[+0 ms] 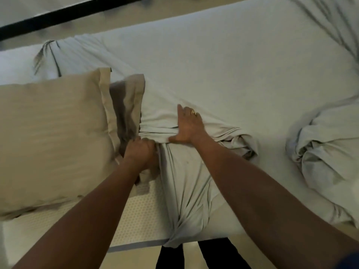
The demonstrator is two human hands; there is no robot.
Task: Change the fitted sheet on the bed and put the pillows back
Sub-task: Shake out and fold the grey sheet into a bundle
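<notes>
The pale sheet (223, 70) lies spread over most of the mattress (141, 216), filling the upper and middle of the frame, but at the near edge, lower centre, it is pulled up into a thick gathered ridge with a loose flap hanging down over the side. The left hand (140, 150) sits at the left end of that ridge, just right of centre-left, its fingers curled tight around a bunch of the sheet. The right hand (187, 126) is directly beside it to the right, lying flat with straight fingers pressed on top of the sheet and the thumb stretched along the ridge towards the left hand (a ring (193, 112) shows on one finger). The gathered cloth runs under the right palm and ends in a rumpled knot further right. To the left of both hands a tan pillow (52, 133) lies on the bare, dotted part of the mattress, with a second pillow (129, 105) in a darker tan tucked behind it and touching the sheet's ridge. A crumpled heap of bedding (322, 152) sits at the right edge, well apart from the hands. A dark bar (58, 15) crosses the upper left, and dark trousers (215, 255) show at the bottom.
</notes>
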